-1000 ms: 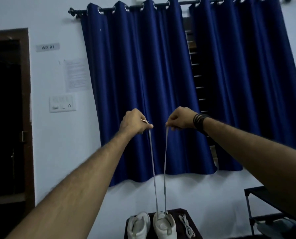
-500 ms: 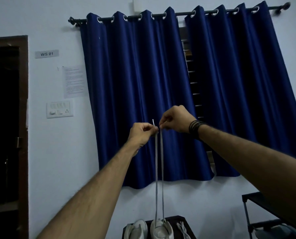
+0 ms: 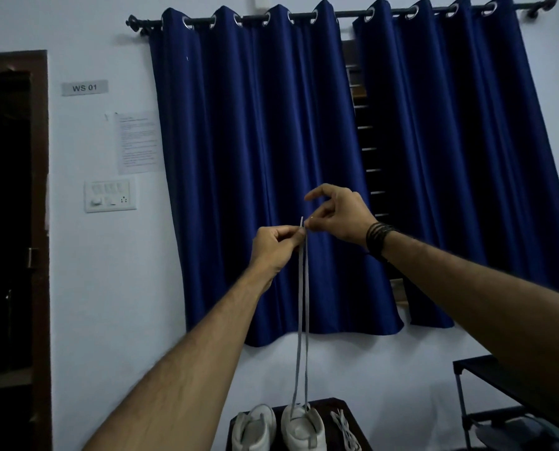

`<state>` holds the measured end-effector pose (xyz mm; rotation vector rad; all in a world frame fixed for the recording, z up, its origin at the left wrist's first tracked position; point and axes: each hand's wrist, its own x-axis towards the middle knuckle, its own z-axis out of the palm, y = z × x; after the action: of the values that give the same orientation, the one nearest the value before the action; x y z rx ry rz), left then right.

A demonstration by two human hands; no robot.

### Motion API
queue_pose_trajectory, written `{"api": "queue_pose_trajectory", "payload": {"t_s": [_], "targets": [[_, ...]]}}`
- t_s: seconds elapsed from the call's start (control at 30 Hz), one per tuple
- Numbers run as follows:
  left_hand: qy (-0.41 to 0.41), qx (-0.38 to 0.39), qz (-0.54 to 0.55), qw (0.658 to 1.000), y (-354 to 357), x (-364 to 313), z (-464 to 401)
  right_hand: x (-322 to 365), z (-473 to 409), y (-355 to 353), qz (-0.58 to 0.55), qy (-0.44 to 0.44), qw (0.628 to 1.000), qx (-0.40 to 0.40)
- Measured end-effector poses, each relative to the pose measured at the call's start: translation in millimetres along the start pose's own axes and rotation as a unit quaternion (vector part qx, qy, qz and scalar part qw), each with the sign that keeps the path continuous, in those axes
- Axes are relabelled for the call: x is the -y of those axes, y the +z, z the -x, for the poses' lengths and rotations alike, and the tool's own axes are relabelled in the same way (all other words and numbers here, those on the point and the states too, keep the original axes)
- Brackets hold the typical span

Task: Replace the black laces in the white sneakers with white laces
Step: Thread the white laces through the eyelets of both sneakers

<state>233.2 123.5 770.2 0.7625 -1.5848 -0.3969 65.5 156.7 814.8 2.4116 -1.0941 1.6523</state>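
Reaching forward and up, the left hand (image 3: 276,245) pinches both upper ends of a white lace (image 3: 303,307) between thumb and fingers, one tip poking up just above the grip. Beside it, the right hand (image 3: 338,214) touches the same spot with its lower fingertips while the forefinger and thumb are lifted and loosely curved; whether it actually grips the lace cannot be told. A stack of dark bands (image 3: 379,237) circles the right wrist. From the left hand the two strands of the lace hang straight down, close together, into the right-hand sneaker (image 3: 301,429), which stands on a small dark table (image 3: 346,405) below the hands. Another white sneaker (image 3: 253,429) stands just left of it, and a loose bundle of pale lace (image 3: 346,432) lies just right of it on the table. Right of the table stands a dark metal rack (image 3: 460,379). Behind the lace hangs a blue curtain (image 3: 255,164) on a rod, and left of the curtain the wall carries a switch plate (image 3: 110,196), a printed sheet (image 3: 138,142) and a "WS 01" sign (image 3: 84,88).
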Motion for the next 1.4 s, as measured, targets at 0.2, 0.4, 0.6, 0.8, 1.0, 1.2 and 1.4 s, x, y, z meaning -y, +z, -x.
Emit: {"api": "queue_pose_trajectory", "payload": {"t_s": [0.2, 0.4, 0.6, 0.8, 1.0, 1.2, 1.4], "targets": [[0.02, 0.006, -0.005, 1.0, -0.4, 3.6, -3.6, 1.5, 0.0, -0.5, 0.029, -0.012, 0.999, 0.007], [0.064, 0.003, -0.025, 0.998, 1.1, 5.9, -1.9, 3.0, -1.5, 2.1, 0.034, -0.007, 0.999, -0.001], [0.042, 0.03, -0.01, 0.999, 11.3, 14.0, 14.2, 4.5, -5.1, 9.7, 0.028, 0.0, 0.998, -0.052], [-0.034, 0.034, -0.032, 0.998, 15.0, 54.5, 30.8, -1.0, 0.6, 16.4, -0.069, 0.04, 0.994, -0.07], [-0.055, -0.013, 0.029, 0.998, 9.4, 46.0, 25.5, -62.6, 45.9, 62.3, -0.228, 0.171, 0.956, 0.063], [-0.1, -0.008, 0.075, 0.992, 10.5, 36.1, 37.2, -119.7, 109.4, 158.6, -0.038, 0.207, 0.945, 0.251], [-0.1, 0.044, 0.116, 0.987, 16.5, 41.9, 50.9, -130.6, 120.2, 198.9, -0.086, 0.25, 0.95, 0.167]]}}
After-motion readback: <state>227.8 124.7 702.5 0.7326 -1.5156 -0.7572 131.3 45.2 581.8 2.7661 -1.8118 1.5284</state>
